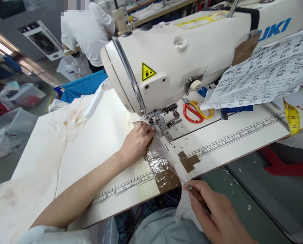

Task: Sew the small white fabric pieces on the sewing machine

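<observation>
Left hand [137, 142] presses sheer cream fabric [166, 154] flat at the presser foot [157, 123], fingers released. Right hand [217, 211], past the white tabletop's [102, 142] near edge, fingers grasping a thin wooden-handled awl [195, 194].

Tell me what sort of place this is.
Most likely a garment sewing workshop: an industrial sewing machine on a ruler-marked table, cream fabric under the left hand, and a yellow tape measure.

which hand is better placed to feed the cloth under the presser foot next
Probably the left hand: its fingertips already rest on the cream fabric right beside the presser foot. The right hand is back at the table edge, gripping a thin pointed tool.
</observation>
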The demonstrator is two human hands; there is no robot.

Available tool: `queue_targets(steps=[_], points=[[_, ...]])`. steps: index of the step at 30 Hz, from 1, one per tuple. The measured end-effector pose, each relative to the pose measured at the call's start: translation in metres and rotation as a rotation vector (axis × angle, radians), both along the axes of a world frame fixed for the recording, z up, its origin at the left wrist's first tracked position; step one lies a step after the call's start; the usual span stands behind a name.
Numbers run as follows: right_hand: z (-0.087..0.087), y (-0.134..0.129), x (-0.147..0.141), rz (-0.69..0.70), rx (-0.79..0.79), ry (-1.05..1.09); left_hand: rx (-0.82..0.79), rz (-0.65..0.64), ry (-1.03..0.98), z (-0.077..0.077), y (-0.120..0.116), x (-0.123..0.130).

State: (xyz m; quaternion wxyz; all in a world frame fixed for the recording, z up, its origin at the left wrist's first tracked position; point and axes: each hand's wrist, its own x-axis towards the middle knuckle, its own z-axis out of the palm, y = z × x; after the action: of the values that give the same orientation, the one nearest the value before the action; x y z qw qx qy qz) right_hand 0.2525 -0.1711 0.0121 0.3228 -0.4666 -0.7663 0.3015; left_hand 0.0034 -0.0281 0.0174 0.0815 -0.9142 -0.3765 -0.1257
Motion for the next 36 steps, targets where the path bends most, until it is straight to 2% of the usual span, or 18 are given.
queue_targets(steps=[3,6,12,15,18,22,26,30,33,36], points=[[-0.002,-0.004,0.003,-0.007,0.002,-0.005,0.02,0.129,0.044,-0.005,-0.01,0.012],[-0.004,-0.003,0.003,-0.003,0.0,-0.002,0.007,0.185,0.085,-0.006,-0.02,0.019],[-0.008,-0.009,0.008,-0.023,-0.018,-0.024,-0.024,0.134,0.138,-0.002,-0.032,0.018],[-0.01,-0.012,0.01,0.01,-0.046,-0.023,-0.01,0.109,0.141,-0.002,-0.033,0.016],[-0.012,-0.012,0.011,0.02,-0.093,0.004,-0.018,0.108,0.127,-0.001,-0.033,0.017],[-0.019,-0.009,0.011,-0.036,-0.166,0.057,-0.074,0.142,0.067,-0.001,-0.032,0.016],[-0.022,-0.008,0.008,-0.164,-0.379,0.196,-0.142,0.169,-0.046,-0.003,-0.027,0.009],[-0.015,-0.006,-0.008,-0.325,-0.642,0.478,-0.173,0.138,-0.076,-0.005,-0.019,0.002],[-0.009,-0.007,-0.024,-0.342,-0.855,0.736,-0.158,0.11,-0.057,-0.006,-0.017,0.0],[-0.009,-0.013,-0.027,-0.345,-0.959,0.798,-0.109,0.096,-0.02,-0.007,-0.018,0.001]])
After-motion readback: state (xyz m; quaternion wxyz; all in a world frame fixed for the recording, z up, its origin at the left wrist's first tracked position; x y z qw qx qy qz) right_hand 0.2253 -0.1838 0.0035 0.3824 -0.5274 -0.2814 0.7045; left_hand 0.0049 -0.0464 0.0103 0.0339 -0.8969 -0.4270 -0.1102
